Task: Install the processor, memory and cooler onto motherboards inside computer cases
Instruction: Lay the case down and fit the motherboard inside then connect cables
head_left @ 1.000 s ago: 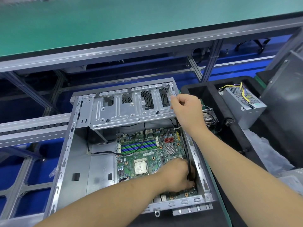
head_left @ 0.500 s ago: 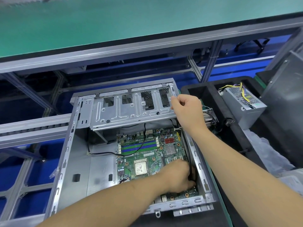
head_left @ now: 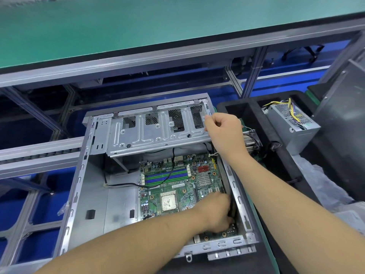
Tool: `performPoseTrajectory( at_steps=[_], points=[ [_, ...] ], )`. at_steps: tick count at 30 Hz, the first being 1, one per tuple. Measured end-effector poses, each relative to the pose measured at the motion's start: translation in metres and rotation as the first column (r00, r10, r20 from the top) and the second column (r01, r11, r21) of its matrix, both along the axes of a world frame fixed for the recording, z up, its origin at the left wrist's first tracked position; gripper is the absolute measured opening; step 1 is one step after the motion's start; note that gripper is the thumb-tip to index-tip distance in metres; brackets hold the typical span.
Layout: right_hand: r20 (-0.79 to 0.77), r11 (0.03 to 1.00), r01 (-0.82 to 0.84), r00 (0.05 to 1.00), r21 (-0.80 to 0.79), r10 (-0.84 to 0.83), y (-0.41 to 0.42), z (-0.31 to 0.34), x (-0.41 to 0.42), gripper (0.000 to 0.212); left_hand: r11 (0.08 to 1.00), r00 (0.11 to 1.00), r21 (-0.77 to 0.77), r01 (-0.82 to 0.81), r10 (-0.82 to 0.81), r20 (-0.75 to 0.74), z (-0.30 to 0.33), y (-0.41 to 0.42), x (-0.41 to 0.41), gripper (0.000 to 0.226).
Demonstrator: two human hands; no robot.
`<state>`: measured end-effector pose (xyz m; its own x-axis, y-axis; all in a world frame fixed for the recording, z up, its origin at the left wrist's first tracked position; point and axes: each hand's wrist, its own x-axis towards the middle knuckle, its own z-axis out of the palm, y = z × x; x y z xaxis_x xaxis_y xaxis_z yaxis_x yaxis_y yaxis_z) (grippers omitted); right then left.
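Note:
An open grey computer case [head_left: 79, 194] lies flat with a green motherboard [head_left: 183, 191] inside. The board carries a silver processor socket [head_left: 168, 202] and blue and green memory slots [head_left: 166, 177]. My right hand [head_left: 223, 131] grips the right end of the raised metal drive cage [head_left: 158, 131]. My left hand [head_left: 217, 212] reaches down at the board's near right corner. Its fingers curl on a black cable [head_left: 230, 211] by the case wall. A finned cooler [head_left: 253, 143] lies in the black tray, partly hidden behind my right wrist.
A black foam tray [head_left: 276, 165] stands right of the case and holds a grey power supply [head_left: 292, 125] with yellow wires. Crumpled plastic wrap [head_left: 320, 184] lies further right. A green conveyor belt [head_left: 138, 26] on an aluminium frame runs across the back.
My left hand has shifted slightly along the case's right wall with the cable. My right hand still holds the drive cage in the same spot.

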<state>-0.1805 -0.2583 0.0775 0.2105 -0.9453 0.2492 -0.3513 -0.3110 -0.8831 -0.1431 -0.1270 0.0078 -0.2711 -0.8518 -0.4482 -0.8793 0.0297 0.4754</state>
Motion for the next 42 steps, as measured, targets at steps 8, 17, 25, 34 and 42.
performPoseTrajectory(
  at_steps=[8,17,25,34,42],
  points=[
    [0.000,1.000,-0.008,1.000,-0.001,0.008,0.000,0.001,0.000,0.048,0.999,0.999,0.026,-0.044,0.043,0.015,-0.002,-0.002,-0.002,0.035],
    [-0.049,0.999,0.011,0.999,-0.039,-0.013,0.001,0.003,0.001,0.049,0.983,0.974,0.181,0.036,0.006,-0.226,0.015,-0.006,0.023,0.033],
    [-0.278,0.987,-0.038,0.960,-0.158,-0.008,0.002,0.003,0.004,0.052,0.952,0.952,0.013,-0.306,0.306,-0.007,0.051,0.028,0.183,0.036],
    [-0.742,0.832,-0.432,0.669,-0.346,0.038,0.056,0.005,0.026,0.044,0.919,0.893,0.183,-0.351,0.387,-0.231,0.026,0.071,0.179,0.021],
    [-0.684,0.800,-0.394,0.423,0.452,0.595,0.102,-0.047,0.064,0.030,0.867,0.870,0.248,-0.433,0.474,-0.137,0.017,0.069,0.186,0.020]
  ],
)
